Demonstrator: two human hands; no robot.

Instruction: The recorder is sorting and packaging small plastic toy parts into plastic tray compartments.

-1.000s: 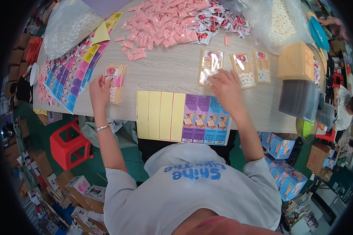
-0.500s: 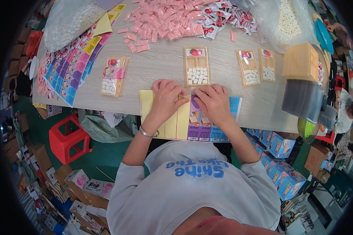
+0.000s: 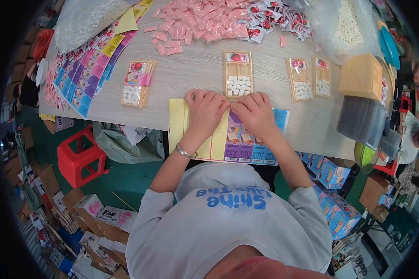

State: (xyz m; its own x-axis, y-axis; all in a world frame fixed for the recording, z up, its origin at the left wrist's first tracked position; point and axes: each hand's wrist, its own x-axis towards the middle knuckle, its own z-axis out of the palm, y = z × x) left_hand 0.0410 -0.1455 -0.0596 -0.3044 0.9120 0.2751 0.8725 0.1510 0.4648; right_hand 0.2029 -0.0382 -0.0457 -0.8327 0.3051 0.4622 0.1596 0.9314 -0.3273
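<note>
A label sheet [image 3: 237, 142] lies on the table's near edge, overhanging towards me. Its left part is bare yellow backing; the right part carries purple and blue printed labels. My left hand [image 3: 206, 109] rests on the yellow part, fingers curled and thumb and fingertips together at the sheet's upper edge. Close beside it, my right hand [image 3: 256, 113] pinches the top of the purple labels where they meet the yellow. The fingers hide the exact grip. Just beyond them lies a tan compartment tray [image 3: 232, 69] with white marshmallow-like pieces and a strawberry-printed packet.
Similar trays lie left [image 3: 147, 93] and right [image 3: 292, 88]. Pink sachets [image 3: 202, 21] and strawberry packets [image 3: 267, 21] are heaped at the back. Label sheets [image 3: 81, 83] spread at left. A bag of white pieces [image 3: 349, 28], stacked tan trays [image 3: 361, 76] and a dark container [image 3: 362, 118] stand right.
Both hands have shifted slightly away from me along the sheet's top and stay close together. The whole scene has moved a little in the view.
</note>
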